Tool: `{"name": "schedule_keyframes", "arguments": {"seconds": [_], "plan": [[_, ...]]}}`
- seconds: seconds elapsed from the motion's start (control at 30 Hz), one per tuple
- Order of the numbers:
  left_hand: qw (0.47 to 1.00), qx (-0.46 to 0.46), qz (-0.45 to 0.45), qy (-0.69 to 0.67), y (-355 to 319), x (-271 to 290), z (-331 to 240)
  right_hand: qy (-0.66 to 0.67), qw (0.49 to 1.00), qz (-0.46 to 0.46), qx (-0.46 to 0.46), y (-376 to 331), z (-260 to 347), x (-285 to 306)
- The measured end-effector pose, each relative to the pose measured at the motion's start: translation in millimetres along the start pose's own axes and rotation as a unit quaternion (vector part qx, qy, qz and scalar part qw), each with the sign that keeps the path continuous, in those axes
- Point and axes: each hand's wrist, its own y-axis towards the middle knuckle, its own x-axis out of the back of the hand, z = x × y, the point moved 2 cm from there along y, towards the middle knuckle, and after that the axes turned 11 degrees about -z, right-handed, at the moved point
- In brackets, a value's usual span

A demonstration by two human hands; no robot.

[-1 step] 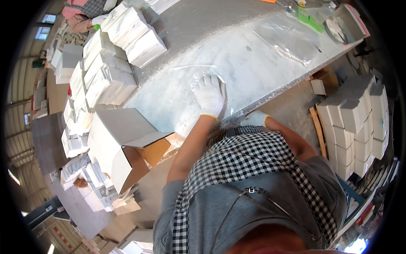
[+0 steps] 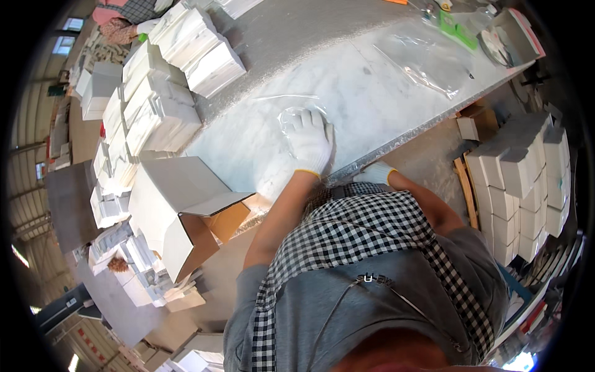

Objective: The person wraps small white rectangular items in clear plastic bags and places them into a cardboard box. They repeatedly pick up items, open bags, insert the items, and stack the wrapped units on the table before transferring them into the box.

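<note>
My left hand (image 2: 310,144), in a white knit glove with a yellow cuff edge, lies on the pale marble-patterned tabletop (image 2: 353,80). Its fingers are stretched forward over a crumpled piece of clear plastic film (image 2: 286,118); the palm side is hidden. My right hand (image 2: 375,173), gloved the same way, is low at the table's near edge, close to the checked apron (image 2: 347,226). Its fingers are mostly hidden, so I cannot see whether it holds anything.
Stacked white tiles (image 2: 164,111) stand left, near an open white carton (image 2: 180,186). Clear plastic bags (image 2: 427,65), a green holder (image 2: 457,30) and an open box (image 2: 517,37) lie far right. White boxes (image 2: 517,167) are piled right. Another person's gloved hand (image 2: 147,26) shows top left.
</note>
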Motion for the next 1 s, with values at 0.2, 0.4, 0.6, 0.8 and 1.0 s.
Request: {"name": "schedule_keyframes", "arguments": {"seconds": [0.2,0.4,0.6,0.8,1.0], "plan": [[0.997,-0.009,0.053,-0.046,-26,1,-11,-0.181,0.969,0.138,-0.091,-3,-31,25],[0.992,0.008,-0.013,-0.127,-22,11,-13,-0.095,0.976,-0.063,0.187,-44,62,166],[0.984,0.079,-0.017,-0.162,-34,2,11,0.014,0.931,-0.218,0.293,25,115,166],[0.957,0.258,0.025,-0.132,-72,57,19,-0.086,0.844,-0.399,0.348,65,124,161],[0.746,0.546,0.332,-0.187,-154,76,15,-0.124,0.855,-0.392,0.315,75,112,154]]}}
